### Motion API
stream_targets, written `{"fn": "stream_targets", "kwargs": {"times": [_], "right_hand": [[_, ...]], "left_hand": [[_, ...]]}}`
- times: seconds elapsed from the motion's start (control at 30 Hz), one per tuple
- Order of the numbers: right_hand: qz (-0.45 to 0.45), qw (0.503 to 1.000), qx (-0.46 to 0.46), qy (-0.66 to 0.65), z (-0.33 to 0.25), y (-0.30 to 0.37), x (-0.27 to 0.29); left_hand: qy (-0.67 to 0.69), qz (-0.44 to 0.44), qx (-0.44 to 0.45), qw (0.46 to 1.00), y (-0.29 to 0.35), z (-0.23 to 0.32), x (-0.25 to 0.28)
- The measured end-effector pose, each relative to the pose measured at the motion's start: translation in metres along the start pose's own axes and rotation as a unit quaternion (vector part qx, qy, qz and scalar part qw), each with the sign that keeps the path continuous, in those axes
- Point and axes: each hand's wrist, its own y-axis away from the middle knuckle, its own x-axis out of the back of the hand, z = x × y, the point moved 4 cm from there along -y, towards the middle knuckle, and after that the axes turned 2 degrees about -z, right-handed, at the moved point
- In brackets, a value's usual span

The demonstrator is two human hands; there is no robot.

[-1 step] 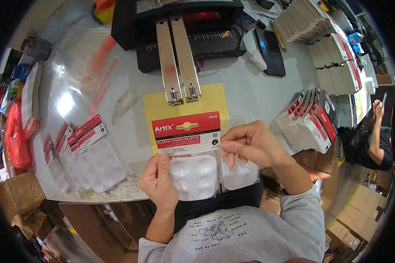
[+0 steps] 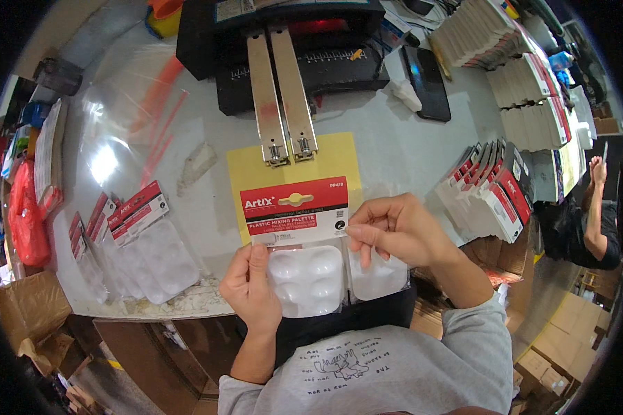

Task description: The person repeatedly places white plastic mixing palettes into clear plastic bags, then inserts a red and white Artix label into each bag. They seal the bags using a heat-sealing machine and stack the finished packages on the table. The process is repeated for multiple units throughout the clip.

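Note:
A white plastic palette (image 2: pixel 304 280) with round wells sits in a clear bag under a red and white header card (image 2: pixel 294 207). It lies at the table's near edge on a yellow sheet (image 2: pixel 336 159). My left hand (image 2: pixel 250 287) grips the palette's lower left corner, thumb on top. My right hand (image 2: pixel 394 232) pinches the right edge of the card and bag, where a second white piece (image 2: pixel 377 280) shows. Two metal arms (image 2: pixel 284 97) of a black machine (image 2: pixel 291 41) end just above the card.
Several bagged palettes (image 2: pixel 142 242) lie fanned at the left. Rows of header cards (image 2: pixel 491 187) stand at the right, with more stacks (image 2: pixel 526 83) behind. A black flat device (image 2: pixel 426 79) lies near the machine. Another person (image 2: pixel 595 221) stands at the far right. Cardboard boxes (image 2: pixel 31 311) sit below.

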Motion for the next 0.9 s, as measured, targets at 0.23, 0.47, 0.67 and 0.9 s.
{"fn": "stream_targets", "kwargs": {"times": [0.23, 0.47, 0.67, 0.9], "right_hand": [[0.011, 0.994, -0.021, -0.105, -0.006, -0.033, -0.005], [0.107, 0.979, 0.048, -0.169, 0.009, -0.078, 0.019], [0.132, 0.987, 0.080, -0.031, -0.020, -0.057, 0.013], [0.457, 0.748, 0.124, 0.465, -0.026, 0.133, 0.116]], "left_hand": [[-0.085, -0.065, -0.012, 0.994, -0.026, 0.009, -0.020], [-0.063, -0.088, -0.047, 0.993, -0.083, -0.021, -0.036], [0.023, -0.132, -0.060, 0.989, -0.084, -0.033, -0.029], [-0.400, 0.093, -0.116, 0.904, -0.070, 0.036, 0.074]]}}
